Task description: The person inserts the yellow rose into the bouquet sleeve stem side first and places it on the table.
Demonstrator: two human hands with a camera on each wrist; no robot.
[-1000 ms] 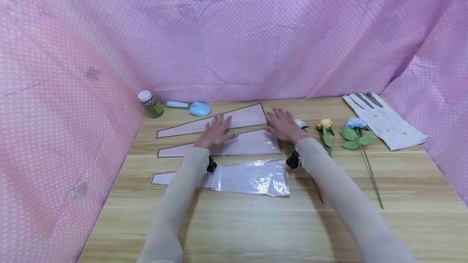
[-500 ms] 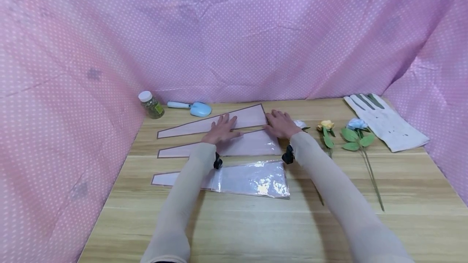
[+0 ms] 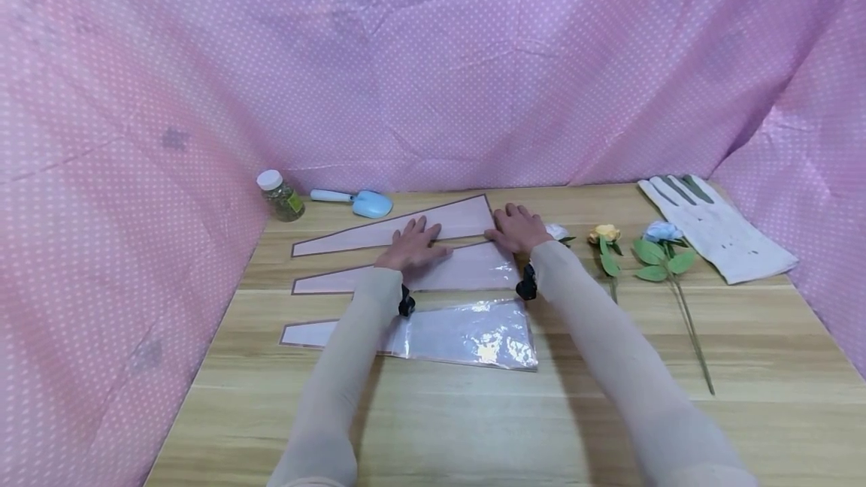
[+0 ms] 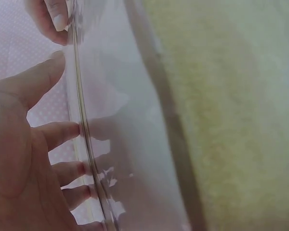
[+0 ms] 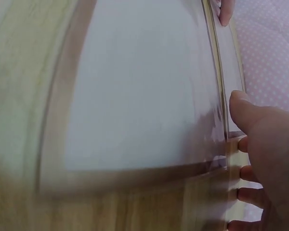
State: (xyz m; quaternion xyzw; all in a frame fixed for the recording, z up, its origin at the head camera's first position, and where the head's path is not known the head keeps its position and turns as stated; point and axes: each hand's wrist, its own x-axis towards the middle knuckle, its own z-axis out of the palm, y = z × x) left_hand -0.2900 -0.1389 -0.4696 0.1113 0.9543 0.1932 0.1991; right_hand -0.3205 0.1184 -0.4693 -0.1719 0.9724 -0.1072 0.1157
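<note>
Three tapered clear plastic sleeves with mauve borders lie flat in the head view, their narrow ends to the left: a far sleeve, a middle sleeve and a near sleeve. My left hand lies palm down with spread fingers over the middle sleeve, fingertips on the far one. At the wide right end of the far sleeve rests my right hand, its thumb by the corner. The left wrist view shows the left fingertips along a sleeve edge. In the right wrist view the right thumb is at an edge.
Right of the sleeves lie artificial flowers on stems: a white flower, a yellow flower and a blue flower. White gloves lie at the far right. A white-capped jar and a light blue trowel sit far left.
The left hand has shifted slightly right along the sleeves. The right hand has drawn a little left and its fingers have bent somewhat at the far sleeve's end. The sleeves stay about where they were.
</note>
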